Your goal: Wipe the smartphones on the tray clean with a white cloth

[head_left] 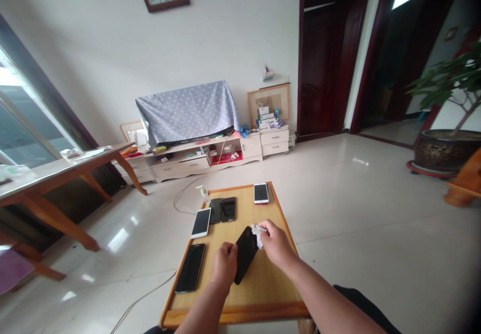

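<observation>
Closed along the near left edge of a dark phone (246,258), the left fingers (230,250) hold it at a slant over the middle of the surface (268,289); whether it rests there or is slightly raised, I cannot tell. The right fingers (268,225) are pinched narrow on a crumpled white tissue (258,234), which overlaps the phone's far right edge, near its upper corner. The step in hand looks like wiping that phone, and the next move seems to call for a firm left hold and light, flat tissue pressure across the glass. Left of the hands lies a large black phone (191,269); beyond it, a white phone (201,223), then a pair of dark phones (222,210) side by side. Farther still are a pump bottle (204,194) at the far left corner and another white-framed phone (261,193) at the far right.
</observation>
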Demonstrator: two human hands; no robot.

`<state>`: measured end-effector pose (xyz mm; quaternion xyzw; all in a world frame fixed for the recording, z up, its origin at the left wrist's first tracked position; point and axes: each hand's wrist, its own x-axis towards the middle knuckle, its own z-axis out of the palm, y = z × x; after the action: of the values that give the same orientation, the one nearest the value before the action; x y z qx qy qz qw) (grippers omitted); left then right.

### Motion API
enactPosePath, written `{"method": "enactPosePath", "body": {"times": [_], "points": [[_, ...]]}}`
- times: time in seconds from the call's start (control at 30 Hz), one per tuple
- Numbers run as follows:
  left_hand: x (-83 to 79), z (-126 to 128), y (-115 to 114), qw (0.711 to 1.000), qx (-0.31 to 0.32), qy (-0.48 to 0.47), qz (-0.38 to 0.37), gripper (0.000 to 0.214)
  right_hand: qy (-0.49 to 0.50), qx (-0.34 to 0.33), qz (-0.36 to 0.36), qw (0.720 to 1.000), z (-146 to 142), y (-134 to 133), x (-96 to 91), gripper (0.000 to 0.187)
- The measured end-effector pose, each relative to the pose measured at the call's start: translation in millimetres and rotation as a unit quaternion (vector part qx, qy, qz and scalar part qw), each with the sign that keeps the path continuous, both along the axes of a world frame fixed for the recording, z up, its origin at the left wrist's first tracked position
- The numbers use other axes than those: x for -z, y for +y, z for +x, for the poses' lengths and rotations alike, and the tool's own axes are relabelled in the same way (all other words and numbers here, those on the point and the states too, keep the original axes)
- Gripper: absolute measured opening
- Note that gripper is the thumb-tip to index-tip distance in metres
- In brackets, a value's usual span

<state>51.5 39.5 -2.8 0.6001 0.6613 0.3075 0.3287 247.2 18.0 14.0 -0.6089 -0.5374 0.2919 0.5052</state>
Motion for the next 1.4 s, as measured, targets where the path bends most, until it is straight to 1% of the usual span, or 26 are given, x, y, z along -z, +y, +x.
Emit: {"method": "enactPosePath", "body": {"times": [0.1,0.23,0.33,0.4,0.5,0.6,0.73,0.83,0.87,0.93,1.0,1.07,1.13,1.23,1.3,1.33,1.4], "points": [[5.9,2.8,3.0,0.999,0.014,0.037,0.009,0.028,-0.12,-0.01,0.026,0.992,-6.1,-4.3,5.3,0.023],[8.0,3.5,3.1,0.996,0.035,0.078,0.029,0.026,-0.239,-0.037,0.014,0.97,-18.9,-10.7,10.5,0.031],[8.0,2.0,1.5,0.992,0.05,0.105,0.053,0.023,-0.302,-0.066,0.016,0.951,-26.4,-13.4,12.8,0.031],[9.0,0.3,0.0,0.989,0.052,0.121,0.067,0.028,-0.325,-0.081,0.007,0.942,-29.4,-14.0,13.6,0.032],[11.2,-3.5,-3.6,0.983,0.065,0.154,0.082,0.039,-0.338,-0.092,-0.013,0.936,-32.5,-13.9,14.7,0.037],[11.1,-9.6,-10.1,0.968,0.086,0.211,0.105,0.049,-0.337,-0.1,-0.014,0.936,-34.1,-12.8,15.3,0.04],[6.6,-23.3,-21.8,0.954,0.087,0.264,0.113,0.074,-0.343,-0.088,-0.02,0.935,-33.9,-10.8,14.0,0.045],[4.9,-36.2,-30.5,0.949,0.093,0.281,0.108,0.089,-0.362,-0.11,-0.026,0.925,-40.8,-15.2,15.3,0.047],[5.2,-40.3,-33.0,0.949,0.096,0.282,0.109,0.089,-0.368,-0.129,-0.029,0.92,-45.9,-19.0,16.7,0.048],[6.9,-47.5,-37.2,0.95,0.102,0.275,0.11,0.083,-0.373,-0.176,-0.026,0.911,-58.8,-29.6,20.3,0.05],[9.3,-53.1,-40.0,0.954,0.104,0.26,0.106,0.074,-0.371,-0.231,-0.002,0.899,-70.1,-39.7,23.6,0.052],[11.3,-56.9,-41.8,0.958,0.099,0.245,0.108,0.072,-0.37,-0.268,0.026,0.889,-73.2,-42.5,25.2,0.052],[12.6,-59.2,-42.8,0.961,0.092,0.233,0.118,0.073,-0.379,-0.261,0.02,0.888,-66.4,-35.4,24.9,0.052],[13.5,-61.2,-43.6,0.963,0.085,0.223,0.129,0.079,-0.406,-0.184,-0.034,0.894,-52.0,-17.5,22.5,0.052],[14.0,-62.8,-43.9,0.965,0.083,0.214,0.129,0.081,-0.418,-0.155,-0.047,0.894,-53.3,-14.8,21.1,0.054],[14.3,-63.9,-44.0,0.966,0.083,0.209,0.129,0.081,-0.418,-0.164,-0.039,0.893,-58.7,-18.2,20.7,0.054],[15.1,-66.8,-44.3,0.969,0.084,0.198,0.125,0.077,-0.404,-0.219,-0.006,0.888,-75.0,-31.5,20.6,0.055]]}}
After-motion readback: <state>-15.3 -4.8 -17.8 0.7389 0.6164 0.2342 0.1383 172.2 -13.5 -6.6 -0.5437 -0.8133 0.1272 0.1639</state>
